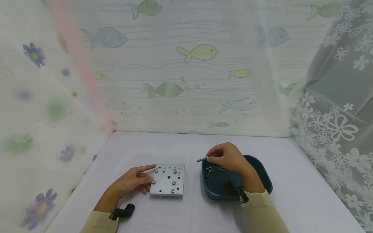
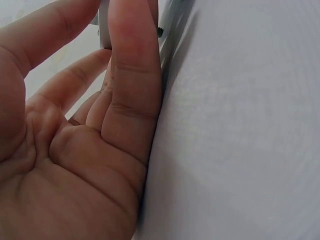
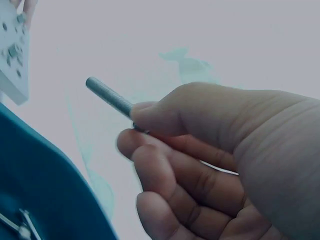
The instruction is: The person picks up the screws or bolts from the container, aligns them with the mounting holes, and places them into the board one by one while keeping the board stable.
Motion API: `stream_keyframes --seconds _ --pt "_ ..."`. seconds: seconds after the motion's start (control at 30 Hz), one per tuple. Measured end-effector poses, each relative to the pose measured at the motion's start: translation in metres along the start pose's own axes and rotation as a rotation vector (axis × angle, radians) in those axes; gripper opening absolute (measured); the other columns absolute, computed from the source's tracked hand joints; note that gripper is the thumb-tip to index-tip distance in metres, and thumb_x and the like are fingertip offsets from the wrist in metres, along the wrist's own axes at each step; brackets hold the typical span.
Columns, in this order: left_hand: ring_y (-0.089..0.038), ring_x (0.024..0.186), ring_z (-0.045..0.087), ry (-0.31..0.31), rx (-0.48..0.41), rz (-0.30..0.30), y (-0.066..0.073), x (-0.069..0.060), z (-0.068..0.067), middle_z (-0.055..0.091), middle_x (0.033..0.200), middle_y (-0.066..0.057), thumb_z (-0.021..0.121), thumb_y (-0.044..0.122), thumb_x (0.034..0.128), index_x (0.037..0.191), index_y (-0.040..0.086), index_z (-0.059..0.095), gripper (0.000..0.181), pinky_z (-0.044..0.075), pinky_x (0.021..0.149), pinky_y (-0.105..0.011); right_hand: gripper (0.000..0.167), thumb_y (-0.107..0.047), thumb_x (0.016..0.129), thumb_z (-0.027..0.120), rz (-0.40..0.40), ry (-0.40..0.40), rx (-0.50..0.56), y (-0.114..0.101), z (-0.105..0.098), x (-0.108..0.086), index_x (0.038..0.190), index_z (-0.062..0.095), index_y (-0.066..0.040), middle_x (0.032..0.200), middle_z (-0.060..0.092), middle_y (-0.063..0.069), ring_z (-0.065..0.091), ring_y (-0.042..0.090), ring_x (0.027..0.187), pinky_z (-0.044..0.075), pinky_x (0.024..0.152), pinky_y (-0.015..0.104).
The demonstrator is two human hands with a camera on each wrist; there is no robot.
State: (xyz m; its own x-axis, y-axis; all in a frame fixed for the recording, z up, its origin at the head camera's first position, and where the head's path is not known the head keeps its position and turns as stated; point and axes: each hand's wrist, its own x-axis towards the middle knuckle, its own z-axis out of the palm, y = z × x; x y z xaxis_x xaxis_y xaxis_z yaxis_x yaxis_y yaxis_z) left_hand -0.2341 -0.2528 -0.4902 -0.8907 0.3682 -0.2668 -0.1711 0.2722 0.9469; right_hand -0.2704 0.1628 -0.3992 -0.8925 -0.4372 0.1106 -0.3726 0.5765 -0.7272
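On the left, my left hand grips the left edge of a square silver metal plate, thumb at the edge and index finger stretched along the far corner. Several screws with round socket heads stand in some of the plate's holes; other holes are bare. My right hand pinches a threaded screw between thumb and fingers, its shank pointing out to the left. That hand is over the far left rim of a dark blue tray. In the left wrist view the fingers hide most of the plate.
Several loose screws lie in the left part of the tray. A white-covered table carries everything, with the plate left of the tray. Printed fish curtain hangs behind the table, and more fabric hangs at both sides.
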Motion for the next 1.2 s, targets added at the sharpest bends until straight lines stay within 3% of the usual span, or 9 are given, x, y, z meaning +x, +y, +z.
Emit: stream_keyframes --seconds 0.3,0.87,1.2 --pt "-0.025 0.076 0.071 -0.005 -0.009 0.005 -0.003 0.000 0.000 0.075 0.091 -0.016 0.079 0.026 0.0924 0.159 0.012 0.041 0.078 0.062 0.067 -0.035 0.007 -0.024 0.096 0.076 -0.020 -0.023 0.071 -0.006 0.025 0.002 0.102 0.079 -0.023 0.092 0.075 -0.008 0.068 0.015 0.083 0.059 0.075 0.030" --pt "-0.024 0.075 0.071 0.001 -0.012 0.006 -0.003 0.000 -0.001 0.076 0.092 -0.015 0.079 0.026 0.0924 0.159 0.015 0.043 0.076 0.062 0.066 -0.035 0.007 -0.027 0.097 0.075 -0.060 -0.079 0.003 -0.023 0.069 0.008 0.103 0.078 -0.025 0.089 0.071 -0.016 0.066 0.008 0.080 0.057 0.070 0.027" --pt "-0.023 0.074 0.071 -0.003 -0.019 0.015 -0.004 0.000 0.000 0.075 0.091 -0.015 0.078 0.024 0.0934 0.159 0.016 0.043 0.075 0.062 0.066 -0.035 0.007 -0.025 0.095 0.077 -0.088 -0.074 -0.032 -0.027 0.083 0.010 0.101 0.079 -0.024 0.086 0.070 -0.017 0.063 0.006 0.076 0.055 0.066 0.025"
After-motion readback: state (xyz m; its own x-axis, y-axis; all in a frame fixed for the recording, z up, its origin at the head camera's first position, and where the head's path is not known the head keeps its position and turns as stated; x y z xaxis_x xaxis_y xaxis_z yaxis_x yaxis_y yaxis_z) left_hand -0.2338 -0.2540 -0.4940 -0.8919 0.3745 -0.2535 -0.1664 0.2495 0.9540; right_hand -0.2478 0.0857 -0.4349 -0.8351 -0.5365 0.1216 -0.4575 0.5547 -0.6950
